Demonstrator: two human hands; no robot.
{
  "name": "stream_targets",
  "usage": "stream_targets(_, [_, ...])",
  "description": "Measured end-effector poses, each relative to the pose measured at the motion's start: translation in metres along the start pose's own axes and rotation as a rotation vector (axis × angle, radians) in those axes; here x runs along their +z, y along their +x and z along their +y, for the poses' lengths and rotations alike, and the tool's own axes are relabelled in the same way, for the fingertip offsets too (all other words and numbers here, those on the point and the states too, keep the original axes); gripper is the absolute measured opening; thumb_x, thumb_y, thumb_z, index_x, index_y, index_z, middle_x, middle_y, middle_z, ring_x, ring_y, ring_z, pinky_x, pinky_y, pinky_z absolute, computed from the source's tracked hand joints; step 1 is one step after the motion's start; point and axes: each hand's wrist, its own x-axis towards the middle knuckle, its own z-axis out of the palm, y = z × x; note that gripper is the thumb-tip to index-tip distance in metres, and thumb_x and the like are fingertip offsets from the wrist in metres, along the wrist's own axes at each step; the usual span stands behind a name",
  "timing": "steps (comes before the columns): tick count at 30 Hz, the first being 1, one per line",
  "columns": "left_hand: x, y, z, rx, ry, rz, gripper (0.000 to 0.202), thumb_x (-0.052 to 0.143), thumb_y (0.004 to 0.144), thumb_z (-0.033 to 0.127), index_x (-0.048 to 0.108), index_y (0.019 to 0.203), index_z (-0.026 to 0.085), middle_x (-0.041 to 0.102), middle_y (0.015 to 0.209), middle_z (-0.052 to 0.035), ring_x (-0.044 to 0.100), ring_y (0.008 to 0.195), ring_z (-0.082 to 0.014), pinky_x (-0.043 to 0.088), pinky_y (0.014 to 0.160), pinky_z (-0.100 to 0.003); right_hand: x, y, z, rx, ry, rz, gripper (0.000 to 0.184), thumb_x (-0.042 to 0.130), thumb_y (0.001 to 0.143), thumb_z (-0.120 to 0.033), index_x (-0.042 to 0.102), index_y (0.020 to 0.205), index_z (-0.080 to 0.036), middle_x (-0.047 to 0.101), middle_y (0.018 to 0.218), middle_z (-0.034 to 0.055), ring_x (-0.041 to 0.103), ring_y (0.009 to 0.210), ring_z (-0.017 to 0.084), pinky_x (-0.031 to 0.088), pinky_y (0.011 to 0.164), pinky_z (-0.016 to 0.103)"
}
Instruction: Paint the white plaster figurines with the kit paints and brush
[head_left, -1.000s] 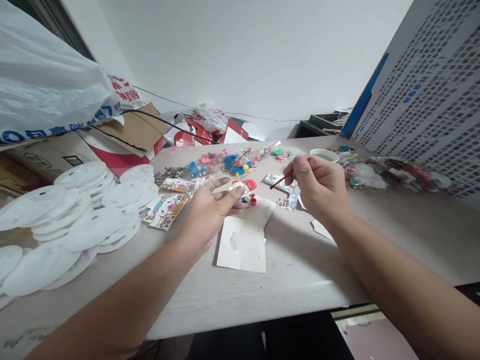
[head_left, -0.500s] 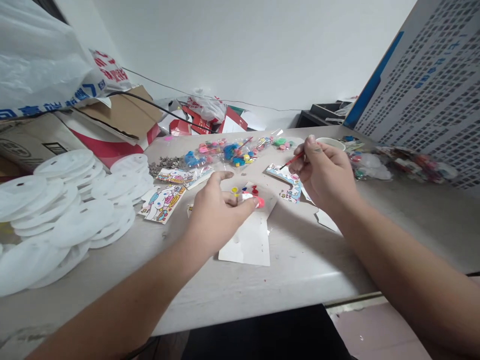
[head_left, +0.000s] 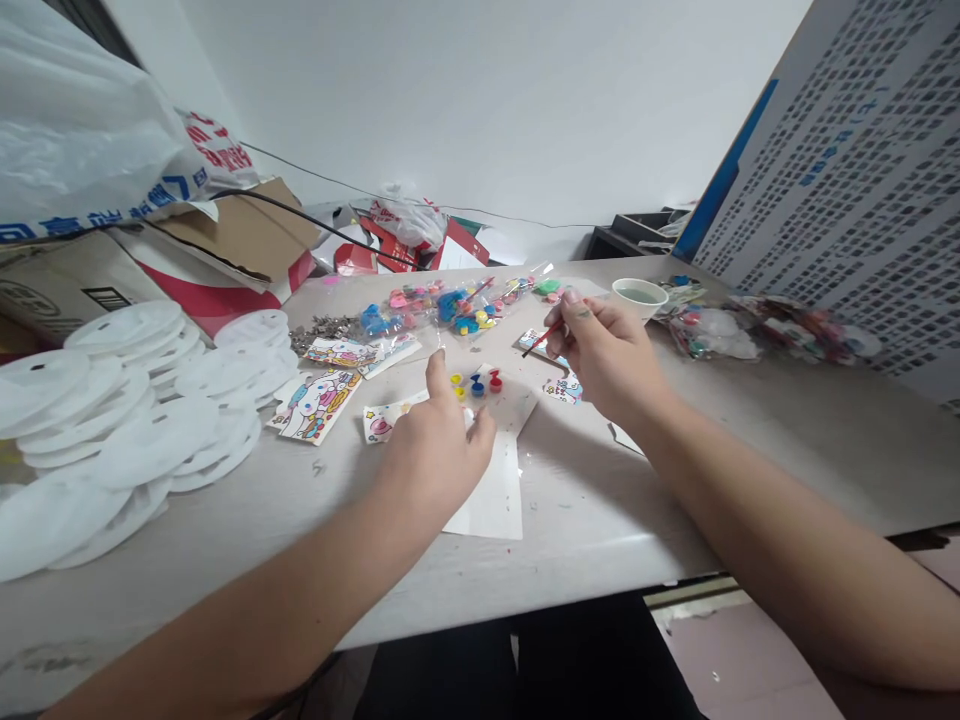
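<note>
My left hand (head_left: 429, 440) is over the white paper (head_left: 499, 500), index finger raised and thumb bent in. A small white piece (head_left: 469, 415) shows between thumb and fingers; most of it is hidden. Just beyond stand little open paint pots: yellow (head_left: 457, 386), blue (head_left: 478, 388) and red (head_left: 496, 382). My right hand (head_left: 611, 355) pinches a thin red paintbrush (head_left: 543, 338), its dark tip pointing down and left above a cartoon card (head_left: 534, 343). Another cartoon card (head_left: 382, 422) lies partly behind my left hand.
White discs (head_left: 161, 435) are piled at the left, beside more cartoon cards (head_left: 315, 405) and metal bits (head_left: 326, 330). Bags of colourful pieces (head_left: 457, 308) lie at the back. A cup of liquid (head_left: 640, 294) stands behind my right hand; more bags (head_left: 709, 332) lie to its right.
My left hand has turned, so the white piece's pink end no longer shows. The paint pots are more exposed. My right hand and paintbrush have shifted left in view, uncovering the cup.
</note>
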Motion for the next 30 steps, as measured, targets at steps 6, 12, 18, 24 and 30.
stream_targets(6, [-0.015, -0.011, -0.006, -0.019, -0.025, -0.256, 0.103, 0.048, 0.085, 0.056, -0.003, 0.156, 0.000, 0.068, 0.065, -0.0075, 0.067, 0.062, -0.0298, 0.035, 0.049, -0.033, 0.002, -0.002, -0.001, 0.017, -0.073, -0.016, 0.048, 0.064, 0.082, -0.065, 0.064, 0.070, -0.019, 0.053, 0.056, -0.0019, 0.048, 0.051, 0.008, 0.037, 0.049, 0.023])
stream_targets(12, [-0.064, -0.001, -0.017, 0.027, 0.101, -0.545, 0.118, 0.063, 0.071, 0.063, -0.002, 0.159, 0.016, 0.070, 0.078, -0.0075, 0.067, 0.063, -0.0284, 0.038, 0.047, -0.031, 0.002, -0.005, -0.002, 0.013, -0.099, -0.039, 0.044, 0.064, 0.086, -0.060, 0.063, 0.071, -0.019, 0.055, 0.060, -0.0018, 0.049, 0.053, 0.007, 0.038, 0.051, 0.023])
stream_targets(18, [-0.075, 0.028, -0.043, 0.489, 0.108, -0.510, 0.058, 0.064, 0.075, 0.048, 0.052, 0.128, 0.030, 0.065, 0.118, -0.0078, 0.063, 0.103, -0.0302, 0.047, 0.074, -0.034, 0.001, -0.004, 0.002, -0.005, -0.131, -0.076, 0.044, 0.061, 0.087, -0.060, 0.063, 0.072, -0.019, 0.051, 0.057, -0.0028, 0.048, 0.052, 0.008, 0.039, 0.051, 0.023])
stream_targets(24, [-0.047, 0.042, -0.056, 0.591, -0.049, -0.566, 0.066, 0.071, 0.070, 0.049, 0.044, 0.123, 0.023, 0.056, 0.128, -0.0121, 0.056, 0.115, -0.0324, 0.045, 0.089, -0.039, 0.006, -0.004, 0.009, -0.085, -0.207, -0.193, 0.046, 0.059, 0.085, -0.063, 0.062, 0.071, -0.019, 0.055, 0.060, -0.0019, 0.051, 0.055, 0.007, 0.042, 0.052, 0.023])
stream_targets(30, [-0.037, 0.040, -0.059, 0.580, -0.163, -0.589, 0.058, 0.073, 0.068, 0.042, 0.047, 0.117, 0.024, 0.058, 0.128, -0.0107, 0.056, 0.118, -0.0308, 0.045, 0.092, -0.036, 0.009, -0.002, 0.009, -0.055, -0.274, -0.158, 0.046, 0.057, 0.087, -0.063, 0.059, 0.070, -0.020, 0.053, 0.057, -0.0024, 0.050, 0.053, 0.008, 0.041, 0.051, 0.023])
